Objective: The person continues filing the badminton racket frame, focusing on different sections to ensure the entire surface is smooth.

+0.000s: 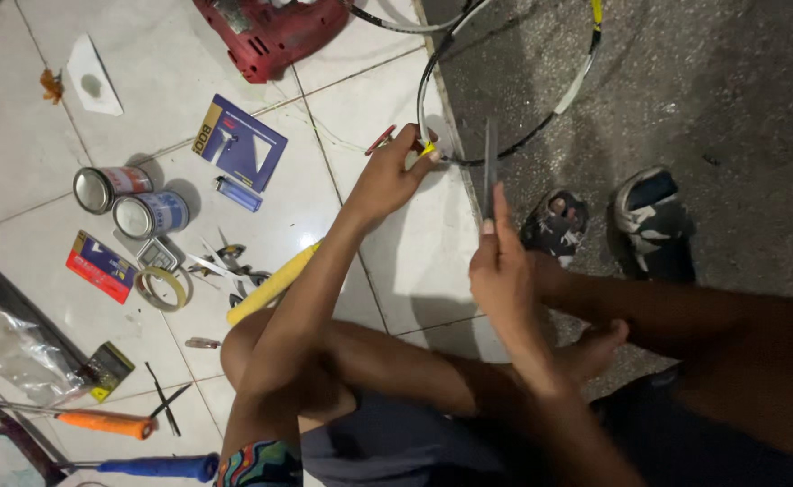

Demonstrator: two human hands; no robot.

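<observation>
Blue card package (239, 142) beside labelled cans (150, 215); red card package (100, 265) lower left.

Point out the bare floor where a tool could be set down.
Bare white tile lies upper left, bordered by the paper scrap and two tin cans. More tile is bare between the forearms. Crowded: around the tape roll and the racket handles lower left.

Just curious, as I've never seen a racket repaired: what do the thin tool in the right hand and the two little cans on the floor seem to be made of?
The thin tool looks like dull grey metal: flat, narrow and straight, possibly a file. The two cans seem to be tin-plated metal, with shiny silvery rims catching the light and printed labels around their sides.
</observation>
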